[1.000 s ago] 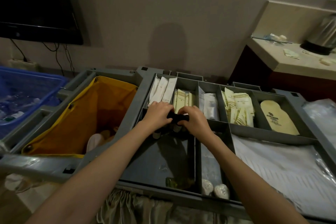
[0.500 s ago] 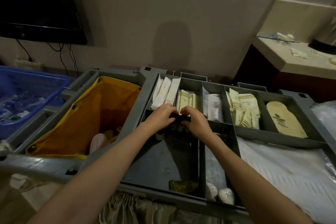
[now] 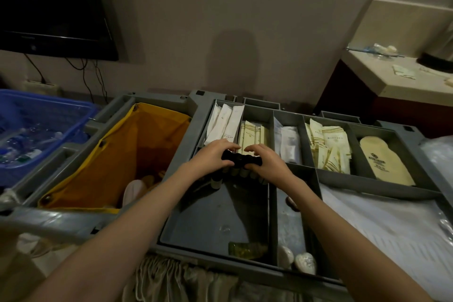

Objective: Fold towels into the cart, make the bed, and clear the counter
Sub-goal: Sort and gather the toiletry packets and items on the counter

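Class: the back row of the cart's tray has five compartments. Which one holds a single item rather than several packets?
The far-right compartment: it holds only one pale slipper, lying flat. The other four are stacked with wrapped packets.

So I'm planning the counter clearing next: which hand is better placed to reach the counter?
The right hand, probably. The counter is at the far right, on that hand's side; the left hand would have to cross over. Both hands now hold the row of small dark-capped bottles, which would need releasing first.

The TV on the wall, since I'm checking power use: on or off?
Off: the TV screen is uniformly black, with no picture.
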